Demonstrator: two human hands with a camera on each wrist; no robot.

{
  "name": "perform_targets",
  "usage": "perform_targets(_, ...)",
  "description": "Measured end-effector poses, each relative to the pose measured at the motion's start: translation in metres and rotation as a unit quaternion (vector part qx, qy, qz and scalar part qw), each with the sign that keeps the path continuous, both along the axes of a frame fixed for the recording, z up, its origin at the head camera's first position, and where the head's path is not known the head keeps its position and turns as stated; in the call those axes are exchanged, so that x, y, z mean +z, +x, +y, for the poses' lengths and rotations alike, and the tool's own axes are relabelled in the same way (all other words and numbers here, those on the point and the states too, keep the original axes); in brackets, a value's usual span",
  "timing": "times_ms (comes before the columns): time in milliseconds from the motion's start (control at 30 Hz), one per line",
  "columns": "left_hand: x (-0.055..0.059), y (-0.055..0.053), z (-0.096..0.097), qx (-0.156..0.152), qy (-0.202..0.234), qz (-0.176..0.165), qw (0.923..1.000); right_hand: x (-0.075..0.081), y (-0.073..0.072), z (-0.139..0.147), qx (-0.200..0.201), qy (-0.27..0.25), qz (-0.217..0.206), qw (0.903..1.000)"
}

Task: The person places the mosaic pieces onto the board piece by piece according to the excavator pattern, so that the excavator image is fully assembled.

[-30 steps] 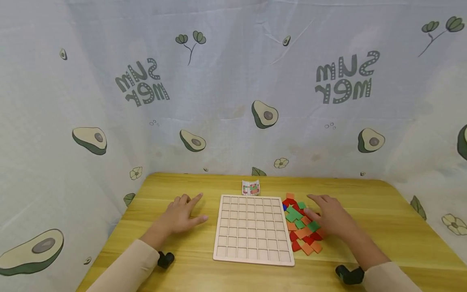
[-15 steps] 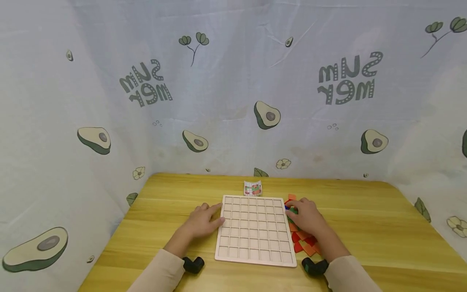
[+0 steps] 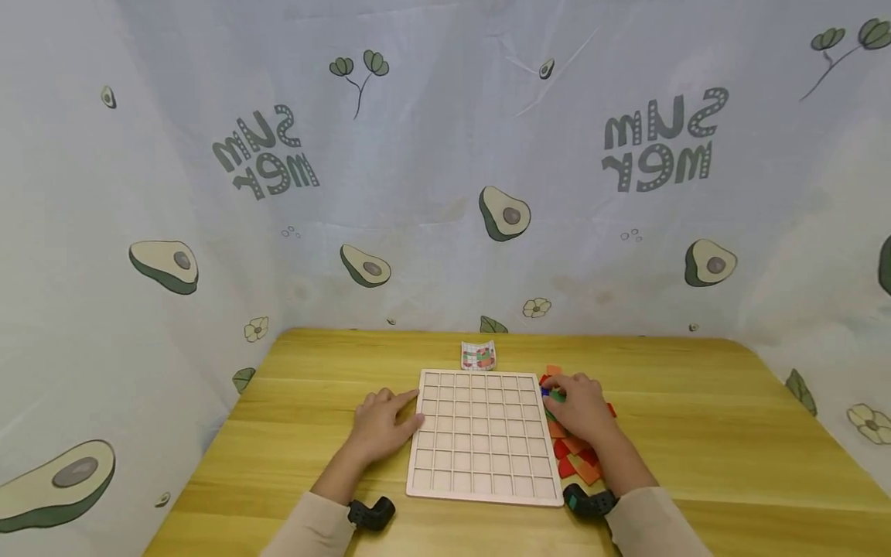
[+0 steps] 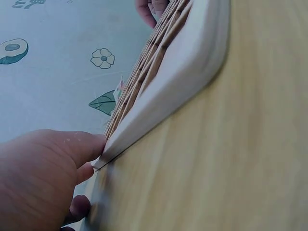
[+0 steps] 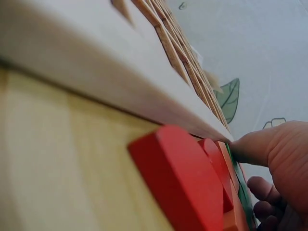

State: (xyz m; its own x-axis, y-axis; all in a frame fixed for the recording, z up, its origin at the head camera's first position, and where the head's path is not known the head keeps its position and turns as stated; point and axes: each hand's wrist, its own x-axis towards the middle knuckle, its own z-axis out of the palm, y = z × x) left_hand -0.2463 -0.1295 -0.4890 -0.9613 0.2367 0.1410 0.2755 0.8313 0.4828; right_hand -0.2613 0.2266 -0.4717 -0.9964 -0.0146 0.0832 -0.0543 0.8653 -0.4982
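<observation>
A pale wooden grid board (image 3: 485,437) lies flat, its square cells bare. At its left edge, my left hand (image 3: 379,425) touches the side with thumb and extended index finger; the thumb on the rim shows in the left wrist view. My right hand (image 3: 583,404) lies over a heap of coloured tiles at the right edge, and in the right wrist view its thumb (image 5: 252,147) meets the board's rim. A blue tile (image 3: 546,392) shows by its fingertips. Red tiles (image 5: 180,178) and orange tiles (image 3: 585,469) show below the hand, which hides part of the heap.
A small printed card (image 3: 478,356) with a coloured grid pattern stands behind the board. The yellow wood-grain table (image 3: 334,371) ends at a printed curtain (image 3: 431,170) behind and at the sides. Black wrist devices (image 3: 372,514) sit on both forearms.
Both hands have moved inward: the left from beside the board to its left edge, the right from the tiles' far side to the board's right edge. The board has stayed put.
</observation>
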Motion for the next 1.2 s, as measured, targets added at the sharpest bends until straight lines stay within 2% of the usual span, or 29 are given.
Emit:
perform_targets(267, 0.000, 0.005, 0.002, 0.009, 0.004, 0.021, 0.9997, 0.002, 0.001, 0.001, -0.002, -0.008, 0.003, 1.0000)
perform_targets(433, -0.003, 0.006, 0.003, 0.009, -0.002, 0.026, 0.9996, 0.000, 0.003, 0.003, 0.001, 0.005, 0.005, 1.0000)
perform_targets(700, -0.004, 0.006, 0.003, 0.013, 0.001, 0.046, 0.9988, 0.003, 0.006, 0.004, 0.023, -0.002, 0.013, 0.9996)
perform_targets(933, -0.005, 0.006, 0.002, 0.020, -0.001, 0.054, 0.9984, 0.004, 0.010, 0.001, 0.085, -0.026, -0.007, 0.9960)
perform_targets(1200, -0.006, 0.006, 0.002, 0.023, -0.003, 0.061, 0.9979, 0.004, 0.013, -0.005, 0.085, -0.030, -0.027, 0.9955)
